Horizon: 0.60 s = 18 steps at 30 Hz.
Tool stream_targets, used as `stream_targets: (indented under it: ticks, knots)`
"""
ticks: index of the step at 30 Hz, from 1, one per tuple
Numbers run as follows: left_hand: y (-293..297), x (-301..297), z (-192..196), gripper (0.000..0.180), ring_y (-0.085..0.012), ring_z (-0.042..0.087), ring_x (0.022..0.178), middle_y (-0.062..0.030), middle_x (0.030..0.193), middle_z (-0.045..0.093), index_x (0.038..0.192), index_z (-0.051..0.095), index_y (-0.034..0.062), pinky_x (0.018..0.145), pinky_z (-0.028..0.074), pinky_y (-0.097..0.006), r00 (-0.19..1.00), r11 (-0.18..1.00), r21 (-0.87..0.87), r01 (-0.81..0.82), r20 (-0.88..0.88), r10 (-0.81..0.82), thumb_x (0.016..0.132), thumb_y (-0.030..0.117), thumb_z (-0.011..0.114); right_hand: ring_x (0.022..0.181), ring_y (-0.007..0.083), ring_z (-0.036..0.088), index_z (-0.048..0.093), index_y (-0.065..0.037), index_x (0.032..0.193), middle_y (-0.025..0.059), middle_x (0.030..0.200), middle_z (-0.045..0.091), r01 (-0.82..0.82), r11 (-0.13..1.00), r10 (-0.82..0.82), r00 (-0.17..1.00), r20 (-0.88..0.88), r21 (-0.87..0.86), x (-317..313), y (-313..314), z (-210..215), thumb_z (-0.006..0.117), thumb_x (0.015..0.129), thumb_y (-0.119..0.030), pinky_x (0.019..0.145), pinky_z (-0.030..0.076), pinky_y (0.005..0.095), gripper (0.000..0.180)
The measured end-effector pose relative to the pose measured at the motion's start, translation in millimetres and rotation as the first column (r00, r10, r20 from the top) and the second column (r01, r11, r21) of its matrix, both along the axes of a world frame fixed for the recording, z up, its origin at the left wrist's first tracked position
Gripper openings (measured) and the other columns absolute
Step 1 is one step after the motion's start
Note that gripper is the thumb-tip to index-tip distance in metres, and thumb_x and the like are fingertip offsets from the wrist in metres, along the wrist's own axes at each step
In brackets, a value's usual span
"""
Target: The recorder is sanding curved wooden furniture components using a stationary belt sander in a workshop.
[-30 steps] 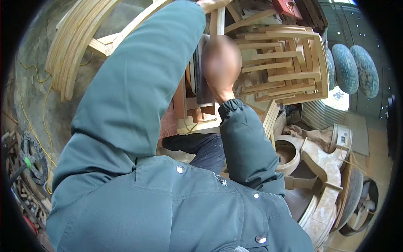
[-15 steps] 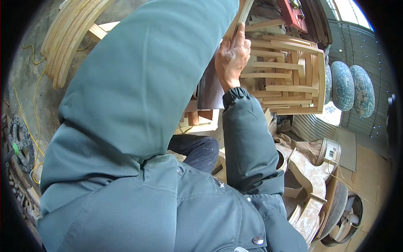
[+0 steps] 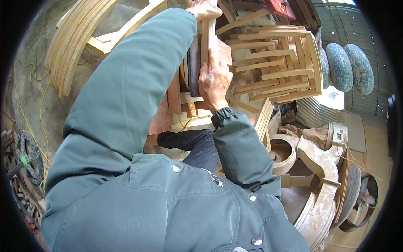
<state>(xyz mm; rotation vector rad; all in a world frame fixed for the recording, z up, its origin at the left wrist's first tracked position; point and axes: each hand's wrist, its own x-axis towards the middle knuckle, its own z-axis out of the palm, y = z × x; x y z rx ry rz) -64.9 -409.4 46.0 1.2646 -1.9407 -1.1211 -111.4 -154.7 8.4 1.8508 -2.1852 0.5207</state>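
Observation:
A pale wooden bar (image 3: 205, 38) lies lengthwise away from me, over a dark, flat-edged surface (image 3: 194, 67) whose kind I cannot make out. At the bar's far end, by the upper edge of the picture, my left hand (image 3: 203, 9) is closed over the wood, and part of it is cut off. Nearer to me, my right hand (image 3: 215, 82) grips the same bar, its index finger stretched along the wood and its thumb on the left side. To the right of the bar shows a flat wooden piece (image 3: 224, 52).
Curved wooden strips (image 3: 79, 46) are stacked at the far left. Jointed wooden frames (image 3: 289, 63) are piled on the right. A dusty cast machine (image 3: 323, 168) stands at the near right. Yellow cord (image 3: 43, 113) runs over the left floor. Blue-patterned rounded objects (image 3: 339, 67) stand far right.
My left hand and the bar's far end have come into sight from behind my sleeve. My right hand has moved slightly nearer and left, and the view has shifted.

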Motion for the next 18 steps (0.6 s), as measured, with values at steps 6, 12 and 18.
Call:
stream_targets:
  ticks: [6,12,18]
  knots:
    - [19.9,-2.9,-21.1,0.107,-0.0418,0.000,0.162,-0.0207,0.175,0.002,0.169,0.005,0.0116,0.127,0.003,-0.065,0.994,0.972,-0.235,-0.031,0.097,0.055,0.082,0.026,0.066,0.089,0.0355,0.061,0.054,-0.016,0.150,0.0164,0.095,0.056,-0.003,0.998,0.008,0.996,-0.091,0.058,12.8,54.8,4.9,0.068,0.092,-0.019,0.076,0.044,0.0479,0.060]
    - [44.7,-1.3,-17.0,0.105,-0.0413,-0.003,0.162,-0.0203,0.176,-0.001,0.169,0.006,0.0094,0.127,-0.001,-0.064,0.982,0.956,-0.292,-0.004,0.178,0.059,0.084,0.029,0.063,0.089,0.0330,0.059,0.054,-0.014,0.150,0.0141,0.093,0.054,0.017,0.993,-0.005,0.995,-0.102,0.120,16.3,116.2,14.8,0.068,0.091,-0.018,0.077,0.043,0.0460,0.061]
    - [62.7,-7.2,-23.3,0.107,-0.0418,-0.003,0.162,-0.0195,0.176,-0.001,0.169,0.005,0.0097,0.126,0.000,-0.068,0.956,0.940,-0.338,0.036,0.286,0.066,0.084,0.035,0.063,0.089,0.0332,0.058,0.056,-0.013,0.148,0.0138,0.093,0.052,0.038,0.984,-0.035,0.999,-0.020,0.173,29.6,178.1,28.2,0.071,0.089,-0.013,0.077,0.045,0.0451,0.061]
